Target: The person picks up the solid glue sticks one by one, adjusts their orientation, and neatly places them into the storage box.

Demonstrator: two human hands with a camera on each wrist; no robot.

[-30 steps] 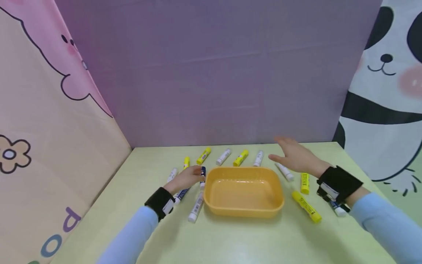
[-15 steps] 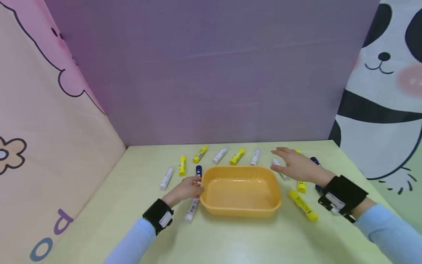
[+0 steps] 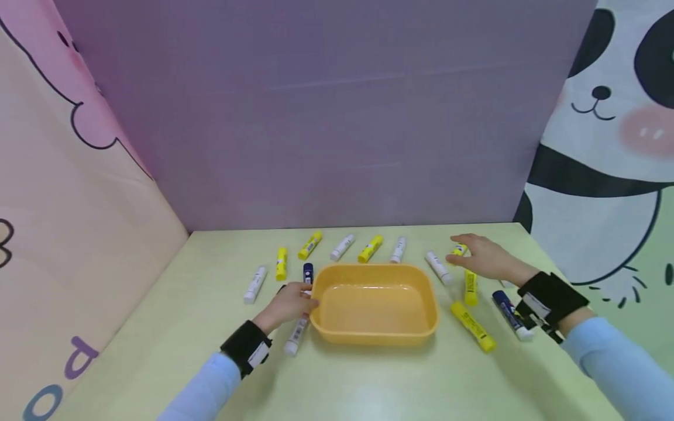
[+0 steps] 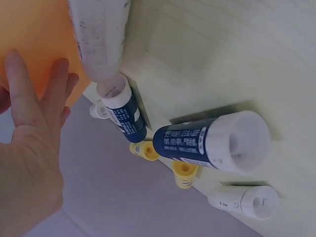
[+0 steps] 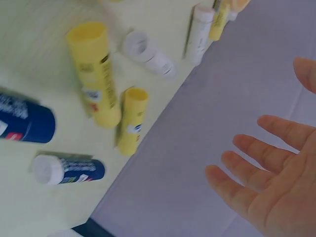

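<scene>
My left hand (image 3: 287,307) touches the left end of the yellow-orange tray (image 3: 372,338). In the left wrist view, its fairly straight fingers lie against the tray's wall (image 4: 37,27); the thumb is mostly out of frame. Close beside this hand lie a white glue stick (image 3: 296,335) and a navy glue stick (image 3: 308,272), partly covered. Another navy glue stick (image 4: 185,141) shows in the left wrist view. My right hand (image 3: 487,257), fingers spread and holding nothing, hovers over a small yellow glue stick (image 3: 459,249). Nearby are a yellow glue stick (image 3: 471,286) and a white one (image 3: 439,268).
Several white and yellow glue sticks lie behind the tray, including a yellow one (image 3: 370,249). To its right are a large yellow glue stick (image 3: 473,326) and a large navy one (image 3: 512,314). A purple backdrop (image 3: 326,117) stands at the table's (image 3: 337,383) far edge.
My left hand has shifted slightly down onto the tray's left end. My right hand has moved rightward, away from the white glue stick. The view has turned slightly right.
</scene>
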